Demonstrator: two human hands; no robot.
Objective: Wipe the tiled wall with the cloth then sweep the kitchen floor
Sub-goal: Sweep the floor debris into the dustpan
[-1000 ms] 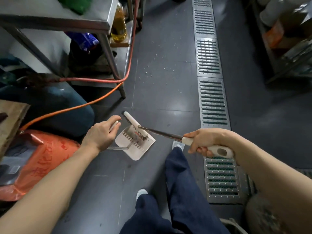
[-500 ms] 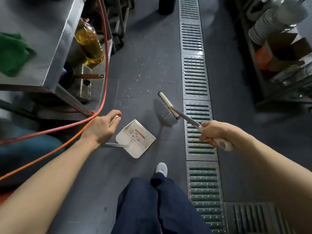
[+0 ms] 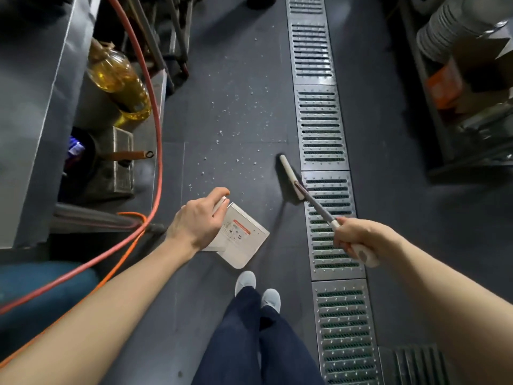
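We are in the sweeping half of the job; the wall and the cloth are out of view. Our right hand (image 3: 358, 238) is wrapped round the white grip of the long-handled broom with a pale head and dark bristles (image 3: 290, 180), whose head sits on the dark grey kitchen floor (image 3: 222, 79) just beside the long steel drain grating (image 3: 322, 134). Our left hand (image 3: 198, 220) curls round the upright handle of the flat white plastic dustpan with an orange-and-white label (image 3: 244, 240), which is held low in front of our feet; we cannot tell whether its lip touches the floor.

The scatter of small white crumbs (image 3: 236, 129) lies ahead, between the steel desk (image 3: 36, 107) with its yellow oil bottle (image 3: 119, 79) on the left and the grating on the right. Most of it is beyond both the broom head and the pan.

As we judge it, the next move calls for reaching the bristles past the far crumbs and drawing them back toward the pan, with the pan's lip flat against the floor and facing the stroke. We should keep the stroke away from the grating slots, where crumbs could drop through, and clear of the orange hose (image 3: 155, 134) along the desk.
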